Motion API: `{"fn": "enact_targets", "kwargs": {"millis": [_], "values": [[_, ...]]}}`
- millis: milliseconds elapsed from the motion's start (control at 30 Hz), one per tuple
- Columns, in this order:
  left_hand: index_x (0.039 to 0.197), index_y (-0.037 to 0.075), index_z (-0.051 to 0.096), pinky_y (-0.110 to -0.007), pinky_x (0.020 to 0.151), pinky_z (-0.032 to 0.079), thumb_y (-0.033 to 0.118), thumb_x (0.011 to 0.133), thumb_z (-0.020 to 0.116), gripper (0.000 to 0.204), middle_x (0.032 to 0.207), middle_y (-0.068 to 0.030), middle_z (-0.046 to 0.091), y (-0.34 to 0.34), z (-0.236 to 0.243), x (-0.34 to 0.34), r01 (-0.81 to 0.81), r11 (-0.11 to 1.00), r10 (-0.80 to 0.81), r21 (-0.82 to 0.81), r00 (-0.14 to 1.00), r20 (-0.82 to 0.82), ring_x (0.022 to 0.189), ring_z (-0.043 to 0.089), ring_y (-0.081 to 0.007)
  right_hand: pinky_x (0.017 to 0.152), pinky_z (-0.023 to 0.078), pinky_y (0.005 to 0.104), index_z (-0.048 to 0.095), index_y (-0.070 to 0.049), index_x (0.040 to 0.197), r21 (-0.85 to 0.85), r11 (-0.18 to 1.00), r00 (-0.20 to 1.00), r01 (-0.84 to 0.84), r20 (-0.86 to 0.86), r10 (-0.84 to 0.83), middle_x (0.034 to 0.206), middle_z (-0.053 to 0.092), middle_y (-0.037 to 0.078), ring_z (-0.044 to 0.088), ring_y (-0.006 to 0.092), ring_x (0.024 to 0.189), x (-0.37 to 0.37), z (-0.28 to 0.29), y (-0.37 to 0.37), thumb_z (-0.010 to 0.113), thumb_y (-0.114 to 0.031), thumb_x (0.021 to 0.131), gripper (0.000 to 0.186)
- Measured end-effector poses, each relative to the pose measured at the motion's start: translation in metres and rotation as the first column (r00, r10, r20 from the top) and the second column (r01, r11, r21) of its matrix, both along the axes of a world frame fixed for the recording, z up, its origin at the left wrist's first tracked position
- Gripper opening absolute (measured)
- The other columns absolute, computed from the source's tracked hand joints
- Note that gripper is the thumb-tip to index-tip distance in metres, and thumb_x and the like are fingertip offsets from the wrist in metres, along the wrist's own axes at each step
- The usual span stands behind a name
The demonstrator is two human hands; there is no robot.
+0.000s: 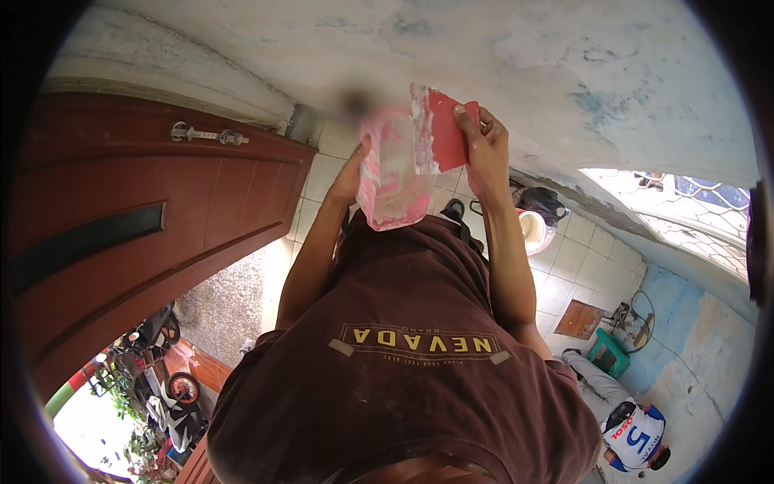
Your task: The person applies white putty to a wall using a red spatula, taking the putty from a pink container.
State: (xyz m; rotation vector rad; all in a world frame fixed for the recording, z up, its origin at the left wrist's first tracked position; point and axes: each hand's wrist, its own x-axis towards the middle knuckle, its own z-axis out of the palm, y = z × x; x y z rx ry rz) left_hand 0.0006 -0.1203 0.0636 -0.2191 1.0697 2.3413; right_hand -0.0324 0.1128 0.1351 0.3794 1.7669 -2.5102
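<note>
My left hand point(349, 176) grips the side of a pink, see-through plastic tub point(393, 211) with white putty smeared over its walls. Between the thumb and fingers of my right hand point(488, 152) is a flat red putty spreader point(450, 133). A ragged band of white putty coats the spreader's left edge, which is at the tub's right rim; whether the two touch I cannot tell. Both are held up in front of my chest, close to a patchy, pale wall point(524, 73). My left fingers are mostly hidden behind the tub.
A brown wooden door point(121, 202) stands at the left, with motorcycles point(181, 403) beyond it. Right of my legs, a bucket point(532, 231) and a black bag point(542, 204) sit on the tiles. Farther right are a green stool point(610, 352), another person point(633, 436) and a grilled window point(685, 202).
</note>
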Motion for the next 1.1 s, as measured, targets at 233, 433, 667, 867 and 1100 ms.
{"fn": "enact_targets", "kwargs": {"millis": [233,433,667,867,1100], "values": [[0.158,0.004,0.033,-0.042,0.116,0.042,0.051,0.109,0.039,0.068,0.153,-0.0142,0.049,0.001,-0.010,0.017,-0.004,1.000,0.005,0.018,1.000,-0.030,0.137,0.052,-0.0264,0.065,0.051,0.0258,0.066,0.007,0.106,0.092,0.996,0.999,-0.001,-0.035,0.005,0.087,0.070,0.007,0.062,0.0089,0.070,-0.001,0.005,-0.002,0.069,-0.023,0.100,0.031],[0.157,0.004,0.034,-0.043,0.113,0.045,0.051,0.109,0.042,0.068,0.151,-0.0143,0.051,-0.008,-0.012,0.026,0.056,0.998,-0.056,-0.007,0.998,-0.037,0.136,0.052,-0.0266,0.066,0.052,0.0264,0.066,0.008,0.108,0.097,0.995,0.999,0.034,-0.044,-0.030,0.088,0.071,0.008,0.063,0.0097,0.072,-0.006,-0.007,-0.002,0.070,-0.022,0.100,0.031],[0.155,0.002,0.037,-0.043,0.110,0.048,0.052,0.107,0.046,0.069,0.148,-0.0141,0.053,-0.013,-0.016,0.034,0.083,0.997,-0.083,-0.013,0.997,0.003,0.132,0.056,-0.0262,0.062,0.049,0.0264,0.066,0.005,0.101,0.159,0.981,0.992,0.115,-0.075,-0.104,0.083,0.066,0.005,0.057,0.0088,0.068,-0.012,-0.018,-0.007,0.070,-0.021,0.099,0.026],[0.154,0.002,0.038,-0.043,0.108,0.049,0.053,0.109,0.040,0.068,0.145,-0.0151,0.055,-0.008,-0.018,0.041,0.047,0.996,-0.046,-0.078,0.999,0.017,0.130,0.058,-0.0269,0.062,0.047,0.0266,0.062,0.002,0.101,0.138,0.938,0.943,0.319,-0.139,-0.301,0.083,0.064,0.003,0.056,0.0091,0.069,-0.024,-0.043,0.006,0.068,-0.019,0.100,0.022],[0.153,0.006,0.040,-0.048,0.107,0.051,0.060,0.108,0.030,0.071,0.143,-0.0158,0.056,0.005,-0.018,0.018,-0.223,0.973,0.224,0.055,0.975,-0.003,0.128,0.059,-0.0308,0.050,0.047,0.0222,0.053,0.005,0.116,-0.780,0.625,0.993,-0.009,-0.083,-0.089,0.093,0.060,0.009,0.058,0.0097,0.063,0.005,-0.019,0.041,0.059,-0.012,0.104,0.022]]}}
